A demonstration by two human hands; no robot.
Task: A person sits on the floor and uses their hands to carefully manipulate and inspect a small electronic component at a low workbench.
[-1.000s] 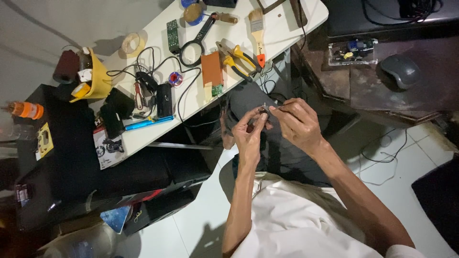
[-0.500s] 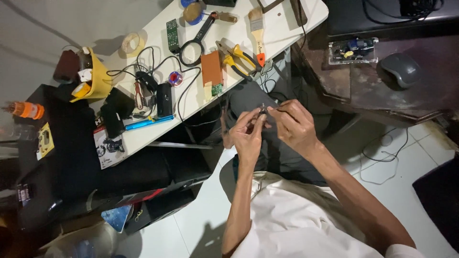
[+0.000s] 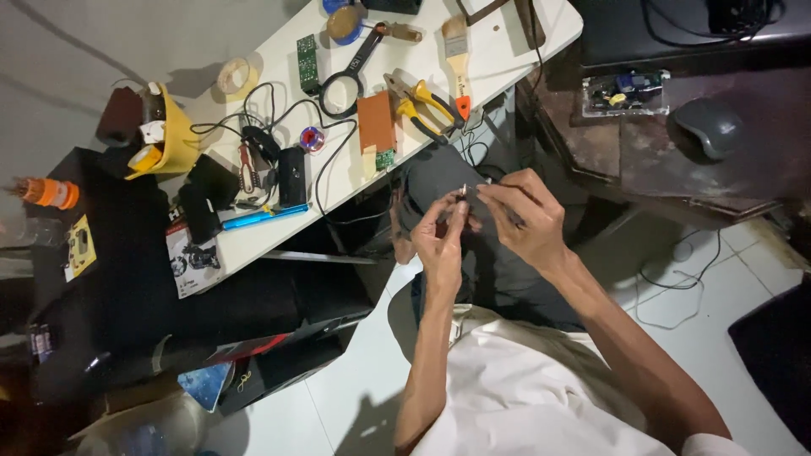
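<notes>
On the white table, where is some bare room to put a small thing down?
Bare patches on the white table: right of the paintbrush, and the near edge below the blue pen. Crowded: the middle, around the magnifying glass, pliers and black cables.

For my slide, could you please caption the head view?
Both hands, left hand and right hand, pinch a small metal part beside a white table strewn with pliers.
</notes>
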